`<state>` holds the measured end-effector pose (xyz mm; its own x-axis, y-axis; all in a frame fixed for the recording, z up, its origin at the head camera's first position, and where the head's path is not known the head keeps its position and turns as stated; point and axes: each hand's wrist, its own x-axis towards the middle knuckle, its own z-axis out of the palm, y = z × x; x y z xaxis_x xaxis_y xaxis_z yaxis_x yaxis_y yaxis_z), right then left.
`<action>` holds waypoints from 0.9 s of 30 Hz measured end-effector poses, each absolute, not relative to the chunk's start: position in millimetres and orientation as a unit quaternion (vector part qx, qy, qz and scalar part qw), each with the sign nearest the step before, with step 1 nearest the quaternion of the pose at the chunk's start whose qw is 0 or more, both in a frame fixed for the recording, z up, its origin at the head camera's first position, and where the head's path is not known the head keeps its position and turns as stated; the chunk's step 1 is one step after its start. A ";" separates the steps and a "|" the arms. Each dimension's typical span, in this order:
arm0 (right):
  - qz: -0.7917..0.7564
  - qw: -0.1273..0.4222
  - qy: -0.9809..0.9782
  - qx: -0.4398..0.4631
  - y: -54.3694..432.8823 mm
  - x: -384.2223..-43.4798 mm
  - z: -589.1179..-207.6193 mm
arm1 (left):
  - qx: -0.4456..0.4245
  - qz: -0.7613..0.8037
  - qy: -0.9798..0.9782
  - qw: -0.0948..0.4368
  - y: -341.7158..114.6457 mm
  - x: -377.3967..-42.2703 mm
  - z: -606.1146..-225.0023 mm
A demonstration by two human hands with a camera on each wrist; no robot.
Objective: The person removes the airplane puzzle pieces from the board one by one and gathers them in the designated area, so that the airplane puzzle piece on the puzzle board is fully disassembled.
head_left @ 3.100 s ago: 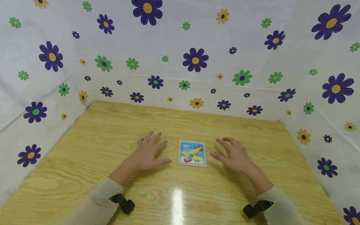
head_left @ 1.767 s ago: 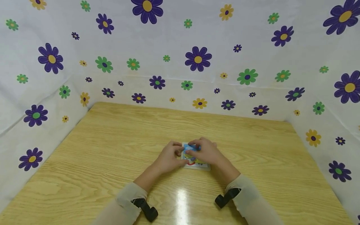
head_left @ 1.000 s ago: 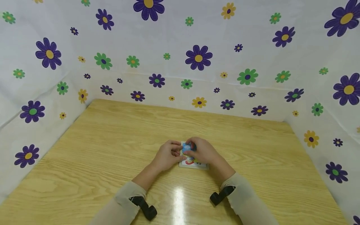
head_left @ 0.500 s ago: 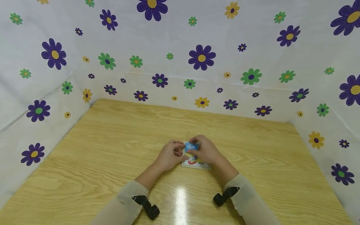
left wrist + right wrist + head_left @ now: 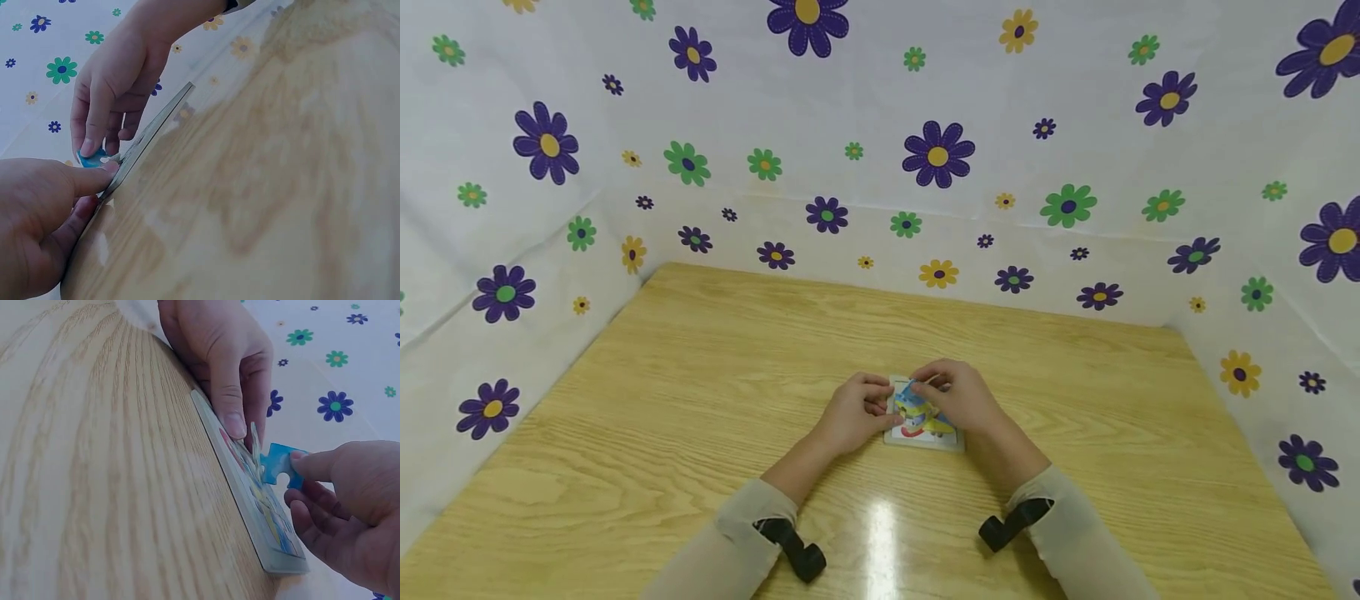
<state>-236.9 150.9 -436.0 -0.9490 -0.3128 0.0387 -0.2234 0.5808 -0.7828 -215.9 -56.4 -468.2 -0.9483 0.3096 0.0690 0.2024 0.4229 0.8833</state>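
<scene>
A small square jigsaw puzzle (image 5: 925, 444) with a yellow airplane picture lies in its pale frame on the table. My left hand (image 5: 850, 417) holds the puzzle's left edge, thumb on top and fingers curled at the side. Between thumb and fingers, my right hand (image 5: 962, 402) pinches a blue puzzle piece (image 5: 284, 464), raised and tilted at the upper part of the picture. Beside it, near the left thumb, another piece (image 5: 255, 447) stands tilted up out of the picture in the right wrist view. Part of the puzzle is hidden under the right hand.
The wood-grain table (image 5: 737, 333) extends around the puzzle on all sides. A white cloth with printed flowers (image 5: 865, 100) encloses its back and both sides. Black wrist cameras (image 5: 801, 557) are strapped over the sleeves.
From lying apart on both sides, the hands have come in to the puzzle. The right hand has lifted a blue piece and shifted slightly right; the left hand has stayed at the edge.
</scene>
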 end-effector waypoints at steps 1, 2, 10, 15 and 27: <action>-0.434 0.052 0.886 -0.154 151.8 -236.7 -435.2 | 0.152 0.515 0.842 0.050 -56.5 -216.2 -468.0; -0.433 0.052 0.885 -0.159 152.4 -236.7 -434.5 | 0.152 0.514 0.843 0.048 -56.7 -216.5 -467.9; -0.411 0.054 0.892 -0.182 154.6 -233.1 -430.4 | 0.149 0.507 0.847 0.051 -56.2 -215.3 -465.3; -0.426 0.044 0.894 -0.130 161.9 -230.2 -428.7 | 0.152 0.510 0.845 0.048 -54.5 -215.2 -466.7; -0.482 0.058 0.873 -0.048 199.5 -229.0 -437.4 | 0.151 0.511 0.845 0.040 -53.8 -214.5 -469.2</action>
